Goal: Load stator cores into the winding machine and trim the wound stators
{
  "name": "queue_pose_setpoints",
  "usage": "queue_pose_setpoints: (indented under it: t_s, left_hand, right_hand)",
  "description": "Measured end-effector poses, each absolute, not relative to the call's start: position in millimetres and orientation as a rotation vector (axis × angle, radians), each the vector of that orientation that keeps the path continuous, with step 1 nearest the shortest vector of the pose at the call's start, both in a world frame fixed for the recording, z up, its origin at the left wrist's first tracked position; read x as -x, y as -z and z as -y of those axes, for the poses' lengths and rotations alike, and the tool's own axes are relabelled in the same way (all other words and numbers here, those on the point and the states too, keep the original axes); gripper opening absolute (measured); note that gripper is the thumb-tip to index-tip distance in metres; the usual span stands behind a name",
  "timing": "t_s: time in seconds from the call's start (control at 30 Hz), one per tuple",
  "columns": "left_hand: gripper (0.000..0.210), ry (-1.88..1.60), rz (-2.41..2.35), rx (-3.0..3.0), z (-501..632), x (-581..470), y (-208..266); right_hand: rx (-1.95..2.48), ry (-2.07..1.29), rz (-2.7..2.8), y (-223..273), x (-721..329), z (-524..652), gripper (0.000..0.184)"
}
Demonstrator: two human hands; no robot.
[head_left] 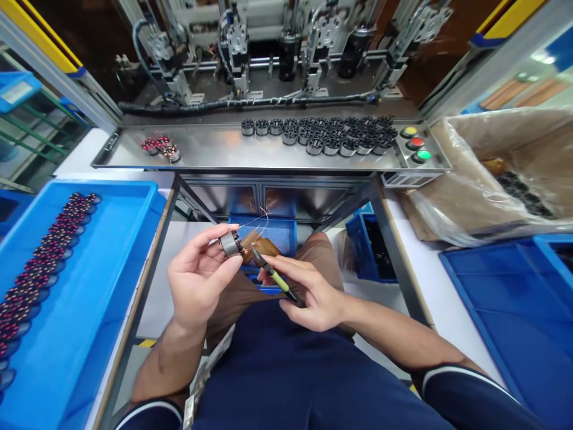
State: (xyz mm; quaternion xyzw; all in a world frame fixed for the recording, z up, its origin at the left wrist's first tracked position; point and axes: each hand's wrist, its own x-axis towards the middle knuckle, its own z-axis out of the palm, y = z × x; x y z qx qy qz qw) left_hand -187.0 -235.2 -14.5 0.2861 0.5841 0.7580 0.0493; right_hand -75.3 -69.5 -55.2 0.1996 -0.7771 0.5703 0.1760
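My left hand (201,272) holds a motor stator (231,243), a small grey ring with dark ends, pinched between thumb and fingers. Thin copper wire (267,221) rises from the stator and curls in the air above my lap. In my right hand (308,292) is a pair of cutting pliers (280,280) with green and black handles. Their jaws point at the stator's wire end, close beside it; whether they touch the wire I cannot tell.
On the metal tray (215,152) stand several black-ended stators (331,134) and a few wound ones (161,146) at left. Rows of wound stators (49,257) lie in the left blue bin (102,286). Coloured buttons (415,143) sit right; a plastic-lined carton (465,179) stands beyond.
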Motion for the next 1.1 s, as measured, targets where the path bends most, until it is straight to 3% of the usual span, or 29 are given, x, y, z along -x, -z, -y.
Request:
queue_pose_setpoints:
  t_s: [0.73, 0.9, 1.1]
  left_hand:
    - [0.036, -2.281, -1.826, -0.817, 238.1, 184.0, 17.7]
    - [0.018, -2.330, -1.913, -0.962, 236.5, 186.4, 19.2]
    - [0.017, -2.322, -2.072, -1.055, 234.8, 183.5, 18.0]
  right_hand:
    - [-0.428, -1.526, 2.221, 62.9, 73.1, 73.4, 0.070]
    - [-0.481, -1.498, 2.234, 58.4, 72.7, 72.8, 0.074]
    - [-0.524, -1.492, 2.235, 58.2, 74.1, 74.1, 0.077]
